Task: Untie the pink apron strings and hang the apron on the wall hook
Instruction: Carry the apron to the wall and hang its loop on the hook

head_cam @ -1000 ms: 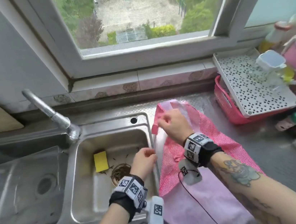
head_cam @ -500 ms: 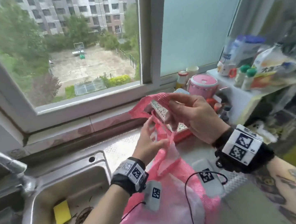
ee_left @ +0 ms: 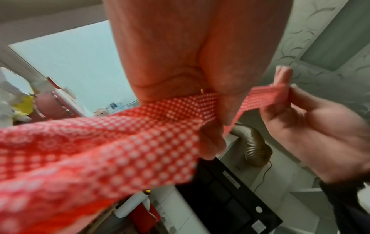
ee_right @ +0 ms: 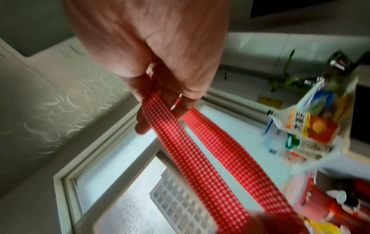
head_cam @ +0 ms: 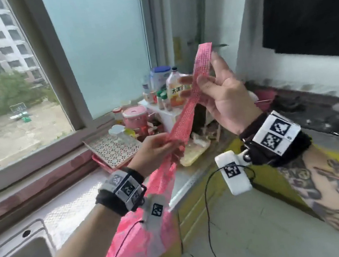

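Strap: the pink apron's dotted strap (head_cam: 190, 95) runs taut from 7 o'clock up to 1 o'clock between both hands.
Right hand: the right hand (head_cam: 222, 97) pinches the strap's upper end between thumb and fingers, its other fingers loosely spread.
Left hand: the left hand (head_cam: 156, 151) grasps the strap's base at 7 o'clock of the right.
Apron: the body (head_cam: 135, 236) hangs below the left wrist, over the counter edge (head_cam: 185, 191).
Hook: not visible; the right hand leads, I judge.
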Tool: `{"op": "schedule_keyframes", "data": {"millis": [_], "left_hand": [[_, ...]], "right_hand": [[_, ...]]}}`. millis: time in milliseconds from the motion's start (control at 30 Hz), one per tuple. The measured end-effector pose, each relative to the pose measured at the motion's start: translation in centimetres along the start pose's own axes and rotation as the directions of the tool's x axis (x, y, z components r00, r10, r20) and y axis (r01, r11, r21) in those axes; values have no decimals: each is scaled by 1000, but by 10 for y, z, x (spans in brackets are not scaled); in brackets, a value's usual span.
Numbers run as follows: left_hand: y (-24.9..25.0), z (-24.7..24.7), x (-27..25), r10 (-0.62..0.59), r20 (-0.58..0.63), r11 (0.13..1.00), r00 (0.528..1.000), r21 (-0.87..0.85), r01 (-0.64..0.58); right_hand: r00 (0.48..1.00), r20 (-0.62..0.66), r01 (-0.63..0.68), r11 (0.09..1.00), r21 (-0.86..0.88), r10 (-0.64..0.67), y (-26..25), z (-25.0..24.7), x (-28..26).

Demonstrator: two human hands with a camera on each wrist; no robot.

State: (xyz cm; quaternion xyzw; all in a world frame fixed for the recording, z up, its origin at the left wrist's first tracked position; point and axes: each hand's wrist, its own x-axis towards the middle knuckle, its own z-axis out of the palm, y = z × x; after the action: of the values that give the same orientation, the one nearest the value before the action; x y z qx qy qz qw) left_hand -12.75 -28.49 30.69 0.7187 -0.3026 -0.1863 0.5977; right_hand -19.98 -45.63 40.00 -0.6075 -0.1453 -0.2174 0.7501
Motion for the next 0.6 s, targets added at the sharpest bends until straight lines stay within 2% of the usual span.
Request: {"op": "schedule_keyframes", "data": {"millis": [133,267,333,433,533,600], "left_hand": [[32,49,20,11,2,999,1000,46,-11],[66,105,46,51,34,998,998,-45,-49],[81,136,62,85,55,995,995,-61,-81],[94,179,83,100,54,994,993,-54,-97],[98,223,107,117,98,991,988,-73,-111],[98,256,124,129,129,991,983,-32,-126]], "right_hand": [[990,-113,83,996,-42,-88,-61,-65,-32],[974,-187,62,945,-320,-127,-108,-118,-61],[953,-252,13,854,-520,-167,-128,-145,-78],[903,-364,-139,645,-751,-230,-149,-184,-99],[855,-467,-305,510,-804,-224,-161,-228,-116],[830,-514,-375,468,-801,-215,-168,-255,-127]]}}
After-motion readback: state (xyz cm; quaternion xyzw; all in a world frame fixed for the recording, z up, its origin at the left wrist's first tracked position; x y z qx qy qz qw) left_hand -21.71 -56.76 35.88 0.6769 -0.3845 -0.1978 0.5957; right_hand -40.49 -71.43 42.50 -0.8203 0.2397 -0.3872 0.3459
